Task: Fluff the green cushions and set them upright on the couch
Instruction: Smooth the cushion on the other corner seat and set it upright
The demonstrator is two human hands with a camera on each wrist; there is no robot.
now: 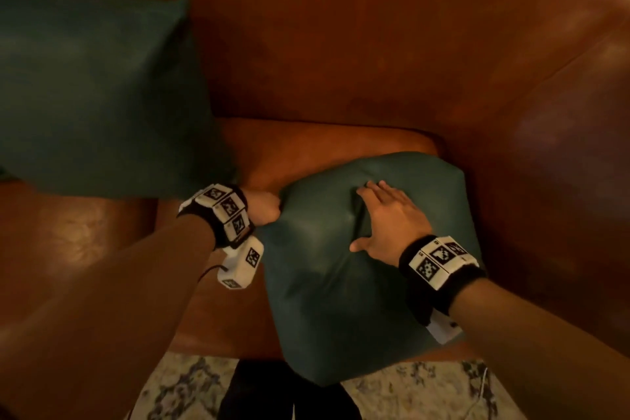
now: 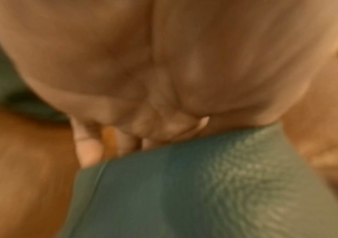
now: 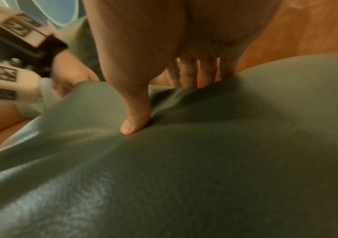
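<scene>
A green cushion (image 1: 341,300) lies on the brown leather couch seat (image 1: 300,143) near the right arm, its lower corner hanging over the front edge. My left hand (image 1: 266,211) grips its upper left corner, fingers curled round the cushion (image 2: 184,193) edge. My right hand (image 1: 385,218) lies flat on top with straight fingers, pressing a dent into the cushion (image 3: 184,161); its thumb (image 3: 133,125) digs into the cover. A second green cushion (image 1: 95,95) stands upright against the backrest at the left.
The couch backrest (image 1: 341,44) curves into the right arm (image 1: 562,164). A patterned rug (image 1: 409,392) lies in front of the couch, with dark legs (image 1: 272,392) at the bottom edge. Bare seat shows between the two cushions.
</scene>
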